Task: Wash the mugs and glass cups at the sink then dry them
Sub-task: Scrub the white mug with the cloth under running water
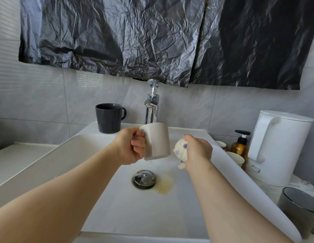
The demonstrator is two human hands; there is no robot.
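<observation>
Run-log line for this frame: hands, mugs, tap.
left hand: grips beige mug by handle, over sink | right hand: grips cloth beside mug | tap: no stream seen | dark mug: on sink ledge

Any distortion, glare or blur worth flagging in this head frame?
Head view: wide-angle bending bows the sink rim; soft daylight, sheen on the black plastic sheet, bright reflections on the chrome faucet; white mug in the left hand and cloth in the right hand look reasonably sharp, no clear motion blur.

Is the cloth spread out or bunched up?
Bunched up: the right hand grips the cloth as a crumpled wad, beside the mug.
</observation>
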